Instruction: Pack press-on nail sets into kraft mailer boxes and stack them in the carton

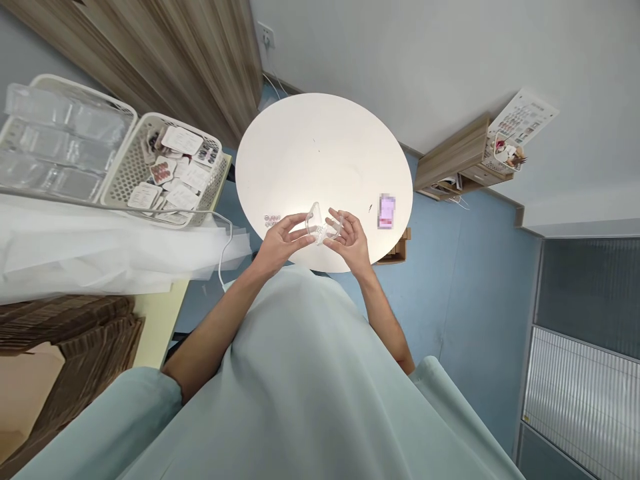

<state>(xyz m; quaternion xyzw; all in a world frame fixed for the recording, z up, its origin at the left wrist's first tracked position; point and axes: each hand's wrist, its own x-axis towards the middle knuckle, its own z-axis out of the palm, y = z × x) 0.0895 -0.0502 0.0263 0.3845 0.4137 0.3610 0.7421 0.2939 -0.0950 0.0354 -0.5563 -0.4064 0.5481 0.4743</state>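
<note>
Over the near part of the round white table [320,153], both hands hold a clear plastic case [316,217] that looks like a hinged box with its two halves spread apart. My left hand [283,245] pinches its left side between thumb and fingers. On the right side, the fingers and thumb of my right hand [353,248] close around the other half. Whether anything lies inside the case I cannot tell. Beside my left hand a small set of pinkish, shiny pieces [273,219] lies on the table, partly covered by the fingers.
A blurred phone-like screen [387,211] lies at the table's right. To the left stand a white basket of carded packs [113,183] and a basket of clear plastic boxes [131,110]. White sheets [100,247] and stacked brown cardboard [107,347] lie nearer. A wooden cabinet [455,153] stands right.
</note>
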